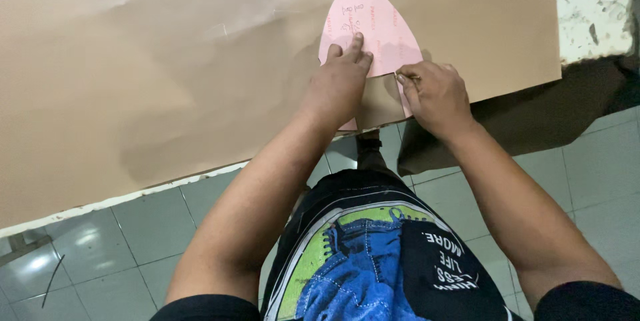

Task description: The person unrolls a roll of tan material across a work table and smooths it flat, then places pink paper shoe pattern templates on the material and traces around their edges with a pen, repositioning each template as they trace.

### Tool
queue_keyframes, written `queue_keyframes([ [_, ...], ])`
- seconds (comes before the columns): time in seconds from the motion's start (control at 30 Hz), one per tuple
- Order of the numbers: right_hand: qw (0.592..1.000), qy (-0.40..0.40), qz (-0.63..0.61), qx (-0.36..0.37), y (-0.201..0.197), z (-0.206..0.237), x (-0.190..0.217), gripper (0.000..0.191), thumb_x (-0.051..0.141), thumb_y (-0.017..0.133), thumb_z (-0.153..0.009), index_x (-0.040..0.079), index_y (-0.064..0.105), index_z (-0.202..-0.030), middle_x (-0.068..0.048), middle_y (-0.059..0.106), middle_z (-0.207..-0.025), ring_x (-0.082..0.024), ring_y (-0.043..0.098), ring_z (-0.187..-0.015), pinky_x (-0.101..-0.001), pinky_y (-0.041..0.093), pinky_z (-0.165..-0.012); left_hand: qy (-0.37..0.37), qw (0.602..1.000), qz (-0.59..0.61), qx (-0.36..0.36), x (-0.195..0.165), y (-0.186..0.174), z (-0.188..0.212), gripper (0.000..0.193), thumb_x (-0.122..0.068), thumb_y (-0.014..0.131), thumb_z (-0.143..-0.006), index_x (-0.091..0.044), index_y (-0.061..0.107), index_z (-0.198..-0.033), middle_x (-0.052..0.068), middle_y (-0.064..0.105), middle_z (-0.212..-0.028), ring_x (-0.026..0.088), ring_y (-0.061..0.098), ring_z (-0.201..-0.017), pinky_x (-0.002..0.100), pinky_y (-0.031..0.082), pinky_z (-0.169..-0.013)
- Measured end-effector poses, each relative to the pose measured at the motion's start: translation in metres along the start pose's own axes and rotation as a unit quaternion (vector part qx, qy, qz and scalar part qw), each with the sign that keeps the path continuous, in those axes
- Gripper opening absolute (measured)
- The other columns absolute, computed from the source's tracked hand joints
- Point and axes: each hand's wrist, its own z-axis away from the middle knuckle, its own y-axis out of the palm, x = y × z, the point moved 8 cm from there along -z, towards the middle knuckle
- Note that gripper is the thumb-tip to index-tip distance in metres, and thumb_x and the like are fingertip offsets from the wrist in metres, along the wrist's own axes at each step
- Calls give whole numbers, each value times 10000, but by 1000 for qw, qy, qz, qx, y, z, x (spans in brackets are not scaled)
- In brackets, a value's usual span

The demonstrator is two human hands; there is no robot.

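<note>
Here, left hand [340, 81] flat, fingers pressing pink template [370, 24]; right hand [437, 94] curled at its edge, grip unclear

One head-worn camera looks steeply down, close above the table [587, 21]. The table fills the top; floor lies below it.

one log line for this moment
left hand: pressing pink template | right hand: at template edge, small tool, unclear | base: tan sheet
</note>
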Motion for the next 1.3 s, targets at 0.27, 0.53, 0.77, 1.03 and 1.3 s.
queue_keyframes([
  [0.27,1000,-11,-28,0,7,-17,17,103,153,705,-1009,66,738,-1050,-81,719,-978,-284,684,-888,-421,514,-845,20,997,43,-60,18,-1,11,509,61,514,-848,-43,581,-1342,42,425,-1578,316,452,-1390,412,508,-1002],
  [0.53,988,-34,-148,29,39,-12,48,134,95,684,-971,64,711,-1099,-112,722,-1029,-324,676,-945,-425,542,-856,21,996,85,-30,36,4,11,333,30,633,-827,-57,638,-1149,41,427,-1600,308,459,-1410,415,476,-1068],
  [0.77,983,-55,-128,117,36,38,62,118,153,727,-937,59,701,-1004,-123,700,-912,-341,657,-877,-448,522,-794,35,999,36,-19,27,1,9,532,1,778,-702,-37,621,-1208,66,378,-1609,321,412,-1430,415,455,-1081],
  [1.03,964,-107,-204,137,52,32,96,216,137,694,-931,77,699,-1138,-103,731,-1089,-302,682,-997,-431,518,-883,38,999,18,1,33,5,10,702,-14,813,-653,-28,571,-1312,73,336,-1618,314,386,-1445,391,424,-1117],
  [1.3,963,-108,-182,169,64,24,110,245,140,684,-916,116,719,-1157,-31,722,-1207,-236,678,-1077,-399,487,-896,16,999,32,20,38,5,16,763,-36,801,-669,-32,527,-1381,58,314,-1620,302,352,-1459,384,399,-1122],
])
